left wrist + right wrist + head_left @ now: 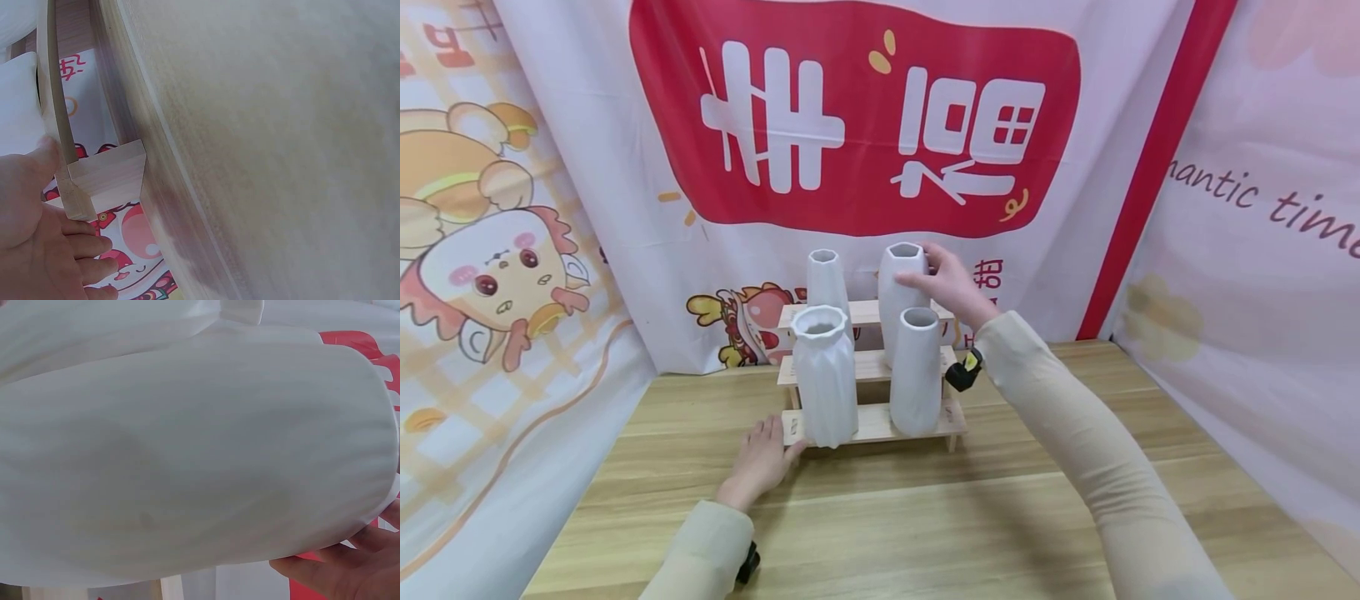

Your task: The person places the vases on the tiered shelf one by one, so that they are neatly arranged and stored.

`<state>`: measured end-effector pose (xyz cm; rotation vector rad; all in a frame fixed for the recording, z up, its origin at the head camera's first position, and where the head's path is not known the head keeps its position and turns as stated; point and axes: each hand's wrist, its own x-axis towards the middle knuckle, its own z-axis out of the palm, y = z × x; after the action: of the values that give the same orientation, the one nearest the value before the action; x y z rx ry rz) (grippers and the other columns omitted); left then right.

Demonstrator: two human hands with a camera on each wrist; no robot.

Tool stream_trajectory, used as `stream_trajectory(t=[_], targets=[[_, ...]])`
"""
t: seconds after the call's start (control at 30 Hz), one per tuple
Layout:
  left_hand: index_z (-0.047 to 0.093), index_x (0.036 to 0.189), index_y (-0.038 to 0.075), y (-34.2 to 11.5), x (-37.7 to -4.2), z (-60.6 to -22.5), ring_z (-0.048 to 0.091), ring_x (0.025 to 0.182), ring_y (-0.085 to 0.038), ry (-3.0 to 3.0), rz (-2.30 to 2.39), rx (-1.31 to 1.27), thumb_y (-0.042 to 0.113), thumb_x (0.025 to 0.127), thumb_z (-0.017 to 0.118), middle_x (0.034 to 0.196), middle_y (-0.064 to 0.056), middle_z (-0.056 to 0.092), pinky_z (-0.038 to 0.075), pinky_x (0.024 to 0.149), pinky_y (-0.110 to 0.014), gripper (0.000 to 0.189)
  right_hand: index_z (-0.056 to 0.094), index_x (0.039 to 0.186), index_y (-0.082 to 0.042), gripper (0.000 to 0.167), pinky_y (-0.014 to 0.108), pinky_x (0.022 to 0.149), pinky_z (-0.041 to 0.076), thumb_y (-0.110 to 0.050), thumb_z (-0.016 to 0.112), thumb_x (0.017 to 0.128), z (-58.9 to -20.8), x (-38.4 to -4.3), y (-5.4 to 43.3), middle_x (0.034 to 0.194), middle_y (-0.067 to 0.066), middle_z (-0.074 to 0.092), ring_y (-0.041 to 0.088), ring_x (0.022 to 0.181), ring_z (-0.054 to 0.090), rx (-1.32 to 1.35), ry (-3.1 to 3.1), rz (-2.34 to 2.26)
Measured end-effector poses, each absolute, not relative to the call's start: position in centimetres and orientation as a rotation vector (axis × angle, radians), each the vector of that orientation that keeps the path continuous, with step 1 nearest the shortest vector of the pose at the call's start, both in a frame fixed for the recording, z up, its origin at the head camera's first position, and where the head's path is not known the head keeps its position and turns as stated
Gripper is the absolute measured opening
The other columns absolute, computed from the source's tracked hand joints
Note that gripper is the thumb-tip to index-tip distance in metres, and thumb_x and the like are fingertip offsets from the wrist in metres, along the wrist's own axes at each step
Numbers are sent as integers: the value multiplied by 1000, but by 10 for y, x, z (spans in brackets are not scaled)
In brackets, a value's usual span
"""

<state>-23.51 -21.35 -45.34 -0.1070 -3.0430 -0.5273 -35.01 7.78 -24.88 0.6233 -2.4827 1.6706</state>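
Observation:
My right hand [951, 283] grips the upper part of a tall white vase with an angular rim [891, 296], thumb in front and fingers behind. This vase stands at the right of a stepped wooden stand [872, 365], its base hidden behind a smooth cylindrical white vase [916, 375] on the lowest step. In the right wrist view, a white surface fills the picture, with fingertips [306, 569] at lower right. My left hand [762, 458] holds the left end of the lowest step. In the left wrist view its thumb and fingers lie on either side of the board's end [75, 200].
A fluted white vase [826, 379] stands on the lowest step at left, with a slimmer white vase [827, 283] behind it. The stand is on a wood-grain table [1000, 533]. A printed cloth [857, 208] hangs close behind; more cloths flank both sides.

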Motion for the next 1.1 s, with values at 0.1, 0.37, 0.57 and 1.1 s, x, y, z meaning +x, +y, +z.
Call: stream_trajectory(t=[0.1, 0.37, 0.57, 1.1], targets=[[18, 136, -20, -213, -235, -453, 19, 127, -51, -3043, -533, -106, 35, 97, 44, 138, -38, 22, 13, 105, -57, 72, 46, 130, -22, 60, 37, 82, 49, -36, 72, 78, -248, -351, 78, 119, -2, 55, 18, 100, 55, 621, -2494, 1673], [17, 136, -19, -213, -236, -452, 19, 128, -50, -3046, -546, -100, 36, 97, 44, 139, -38, 21, 13, 105, -56, 73, 45, 131, -21, 62, 39, 82, 50, -36, 72, 78, -246, -355, 78, 121, -1, 53, 19, 101, 54, 614, -2500, 1698], [17, 136, -19, -213, -237, -453, 19, 128, -50, -3049, -547, -101, 36, 97, 44, 139, -38, 21, 12, 105, -57, 73, 43, 132, -23, 63, 37, 82, 50, -37, 72, 78, -247, -358, 80, 122, -1, 52, 20, 102, 53, 597, -2516, 1714], [16, 137, -19, -214, -237, -454, 18, 128, -51, -3047, -574, -97, 36, 97, 45, 139, -38, 21, 12, 105, -57, 74, 39, 134, -25, 65, 41, 83, 49, -40, 71, 79, -249, -362, 81, 125, -1, 49, 20, 105, 51, 615, -2571, 1667]])
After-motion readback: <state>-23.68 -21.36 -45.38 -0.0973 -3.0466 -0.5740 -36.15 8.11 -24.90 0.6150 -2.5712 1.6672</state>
